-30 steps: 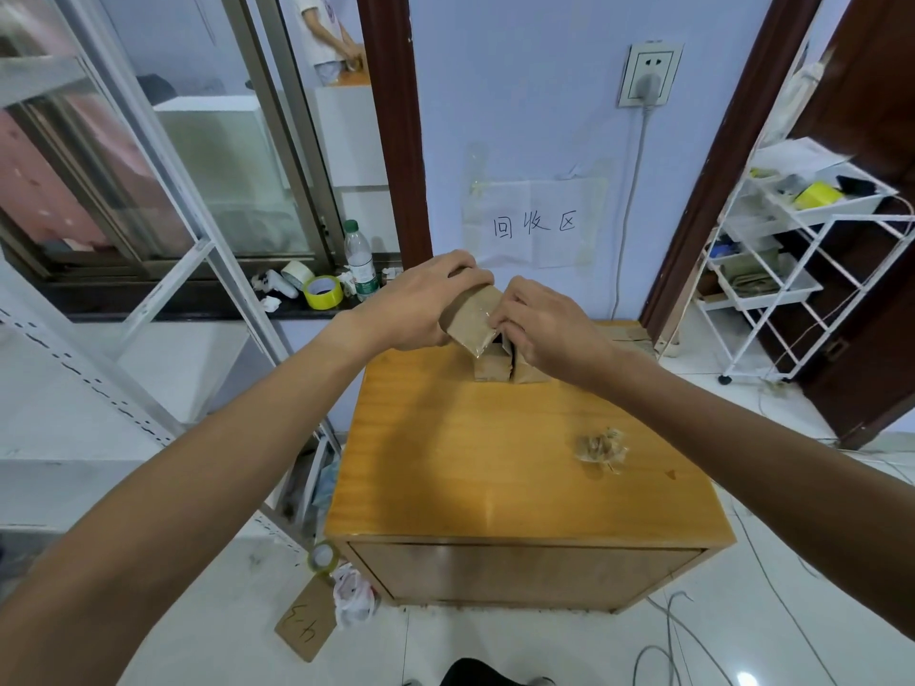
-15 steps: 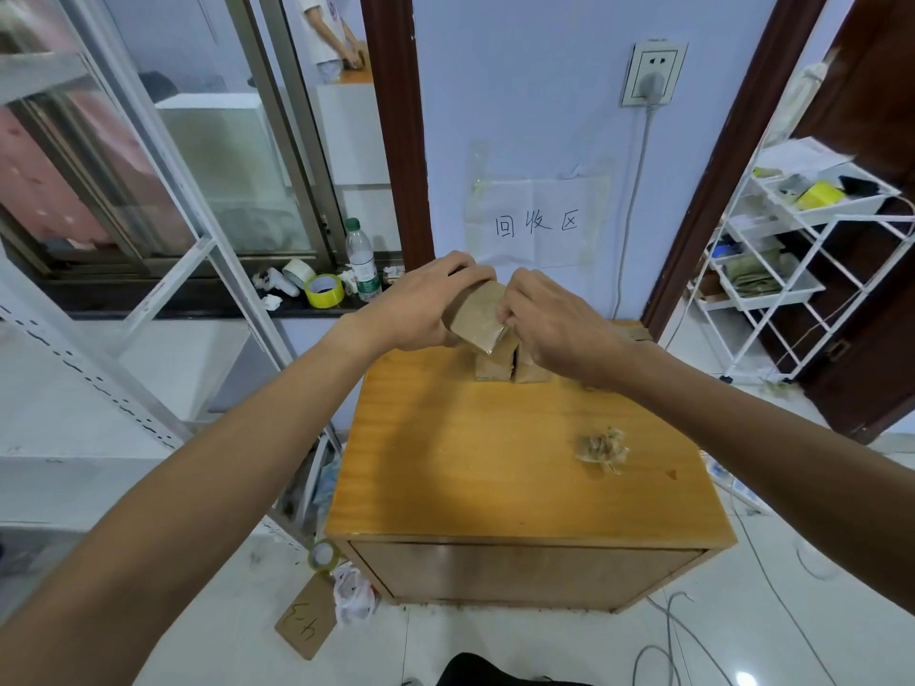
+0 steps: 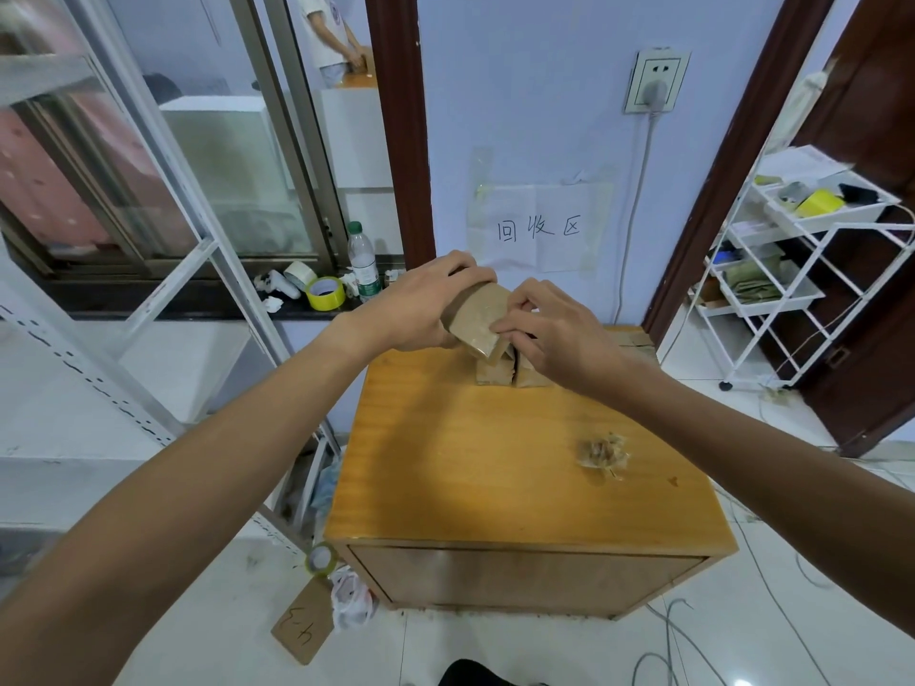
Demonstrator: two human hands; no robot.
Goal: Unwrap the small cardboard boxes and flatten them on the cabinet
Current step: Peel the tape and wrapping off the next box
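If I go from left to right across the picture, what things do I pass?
yellow tape roll → water bottle → left hand → cardboard box → right hand → wall socket → white cart

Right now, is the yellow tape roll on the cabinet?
No, the yellow tape roll sits on the ledge beside the bottle, left of the cabinet.
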